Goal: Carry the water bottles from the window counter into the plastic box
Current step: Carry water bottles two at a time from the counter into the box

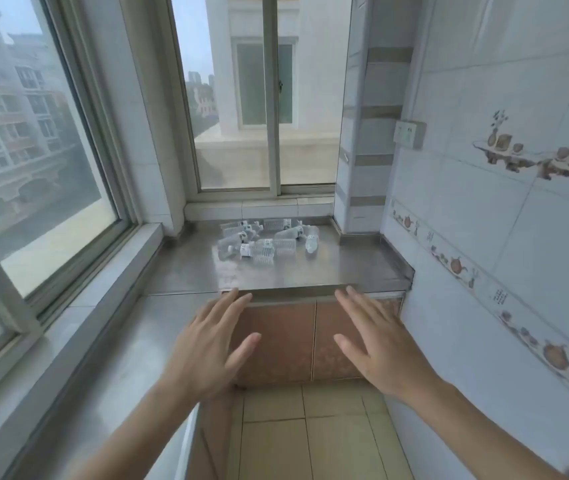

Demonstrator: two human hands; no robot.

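Note:
Several clear water bottles (265,240) with white labels lie on their sides in a loose pile at the back of the steel window counter (310,275), just under the window. My left hand (208,344) is held out in front of the counter's front edge, palm down, fingers spread, holding nothing. My right hand (375,341) is stretched out beside it at the same height, also spread and empty. Both hands are short of the bottles and touch nothing. The plastic box is not in view.
Brown cabinet doors (297,341) stand below the counter. A second steel worktop (103,358) runs along the left under a large window. A tiled wall (501,237) closes the right side, with a socket (409,133) on it. Beige floor tiles (310,434) lie below my arms.

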